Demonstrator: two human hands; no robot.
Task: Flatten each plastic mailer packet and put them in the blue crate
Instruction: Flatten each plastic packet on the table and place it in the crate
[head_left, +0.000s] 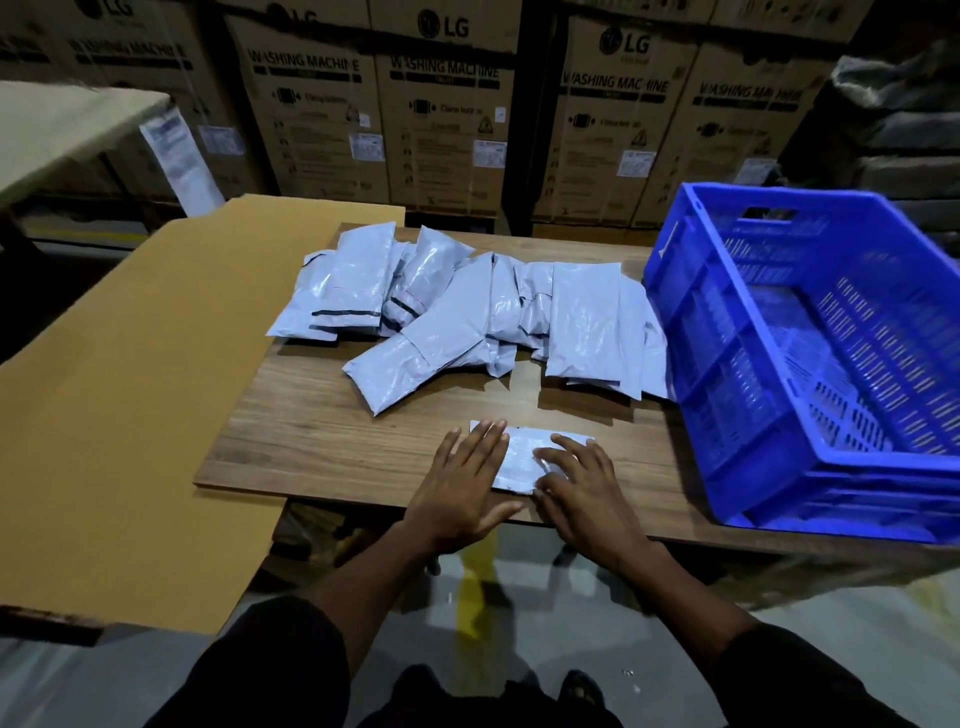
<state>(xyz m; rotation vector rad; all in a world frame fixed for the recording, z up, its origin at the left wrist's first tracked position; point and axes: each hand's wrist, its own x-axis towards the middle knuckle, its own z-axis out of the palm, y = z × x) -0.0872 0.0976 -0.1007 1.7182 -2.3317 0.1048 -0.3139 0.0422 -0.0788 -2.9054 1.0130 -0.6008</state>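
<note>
Straight fingers (480, 434) of the left hand (462, 483) spread flat on one grey mailer packet (519, 457), right hand (582, 486) alongside with fingers likewise extended and pressing its other half, nothing pinched or gripped. Packet lying at the near edge of the wooden table (322, 441), well apart from the loose pile of mailers (467, 312) heaped farther back. Off to the right on the same table, touching the pile's edge, the blue crate (779, 364); to the left, a brown cardboard sheet (130, 389), and behind, stacked washing machine boxes (441, 114).
</note>
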